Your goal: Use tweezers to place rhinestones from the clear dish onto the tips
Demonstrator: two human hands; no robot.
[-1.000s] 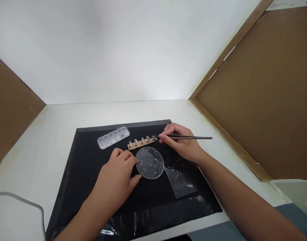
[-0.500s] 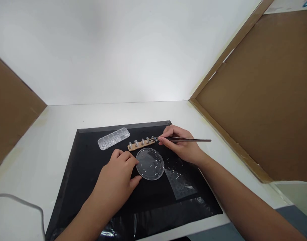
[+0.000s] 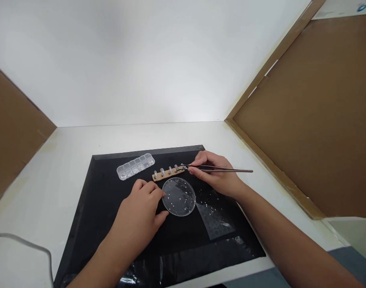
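My left hand (image 3: pixel 144 206) is curled at the left rim of a clear round petri dish (image 3: pixel 179 197), fingertips and thumb touching its edge. Small shiny specks lie in the dish. Between the thumb and fingers of my right hand (image 3: pixel 215 170) is a pair of slim metal tweezers (image 3: pixel 227 169), handle end pointing right. Their tips reach the right part of a wooden strip (image 3: pixel 159 177) that carries a row of several upright nail tips with glossy decorations. Whether the tweezers hold anything is too small to tell.
A clear compartment box (image 3: pixel 136 166) with sparkling pieces lies behind my left hand. Right of the dish, loose specks are scattered by a transparent sheet (image 3: pixel 217 224) on the black mat (image 3: pixel 111 212). Cardboard panels (image 3: pixel 315 112) stand at both sides; a grey cable (image 3: pixel 27 241) runs at left.
The tweezer tips have shifted slightly left and down along the wooden strip, and they look a little farther apart. My left hand and the dish stay put.
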